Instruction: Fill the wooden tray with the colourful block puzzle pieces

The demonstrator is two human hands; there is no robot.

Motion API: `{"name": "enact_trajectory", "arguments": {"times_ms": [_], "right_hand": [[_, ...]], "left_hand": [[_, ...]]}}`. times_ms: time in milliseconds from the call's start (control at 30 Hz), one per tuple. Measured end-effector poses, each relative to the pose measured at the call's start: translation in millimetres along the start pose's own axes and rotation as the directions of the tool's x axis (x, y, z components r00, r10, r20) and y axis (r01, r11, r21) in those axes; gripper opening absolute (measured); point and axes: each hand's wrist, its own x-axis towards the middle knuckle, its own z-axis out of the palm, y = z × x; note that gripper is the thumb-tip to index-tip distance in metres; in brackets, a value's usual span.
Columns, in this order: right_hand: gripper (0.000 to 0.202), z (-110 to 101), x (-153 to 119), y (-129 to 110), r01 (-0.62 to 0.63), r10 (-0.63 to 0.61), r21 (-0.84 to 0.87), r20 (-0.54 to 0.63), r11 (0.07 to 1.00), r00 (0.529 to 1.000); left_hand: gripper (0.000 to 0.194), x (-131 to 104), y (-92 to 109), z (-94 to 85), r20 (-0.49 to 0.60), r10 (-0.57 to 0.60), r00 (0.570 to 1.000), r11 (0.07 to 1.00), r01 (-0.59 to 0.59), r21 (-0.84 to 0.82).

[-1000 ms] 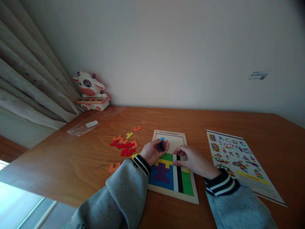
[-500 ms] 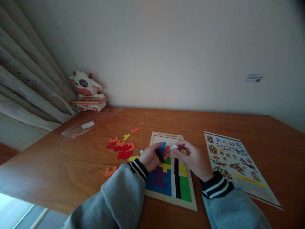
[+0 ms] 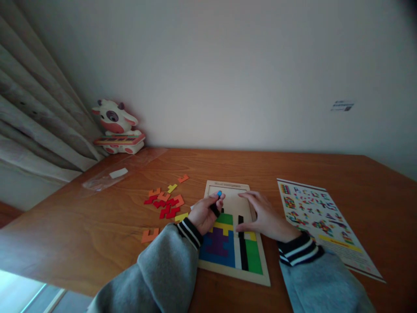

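Observation:
My left hand (image 3: 204, 214) is curled palm-up around a few puzzle pieces, among them a blue piece (image 3: 219, 193) and a black piece (image 3: 214, 210). It is over the left side of a wooden puzzle board (image 3: 235, 274). Purple, blue, green, yellow, white and black pieces fill the board's near part; its far part shows bare wood. My right hand (image 3: 265, 217) hovers at the board's right side, thumb and fingers spread apart, with nothing visible between them. The thumb is close to a long black strip (image 3: 243, 250) lying in the board.
Loose red pieces (image 3: 169, 212), orange pieces (image 3: 150, 235) and yellow pieces (image 3: 181, 217) lie left of the board. A printed pattern sheet (image 3: 325, 226) lies to the right. A clear plastic bag (image 3: 104, 178) and a cow-shaped toy keyboard (image 3: 119, 130) are at the back left.
The white piece pinched in my right hand is no longer visible there, and those fingers have spread and lowered toward the board. My left hand has drawn slightly left, still holding its pieces.

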Motion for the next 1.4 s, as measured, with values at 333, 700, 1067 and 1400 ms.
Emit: {"name": "enact_trajectory", "arguments": {"times_ms": [333, 700, 1067, 1400], "right_hand": [[0.075, 11.9, 3.9, 5.8, -0.003, -0.009, -0.141, -0.082, 0.990, 0.997], [0.073, 4.0, 0.6, 3.7, 0.029, -0.031, -0.064, -0.018, 0.997, 0.999], [0.068, 11.7, -3.7, -2.5, 0.001, 0.003, -0.085, 0.040, 0.996, 0.999], [0.038, 13.2, 4.1, -2.6, 0.052, -0.056, -0.027, -0.206, 0.998, 0.977]], "left_hand": [[0.008, 3.2, -5.9, -5.8, 0.058, 0.034, 0.998, 0.997, -0.038, 0.065], [0.011, 2.7, -6.4, -5.9, 0.081, 0.006, 0.997, 0.994, -0.016, 0.112], [0.011, -0.6, -6.1, -1.1, 0.041, 0.017, 0.999, 0.996, -0.020, 0.085], [0.014, -1.6, -5.9, 1.9, 0.027, 0.012, 1.000, 0.996, -0.014, 0.089]]}}
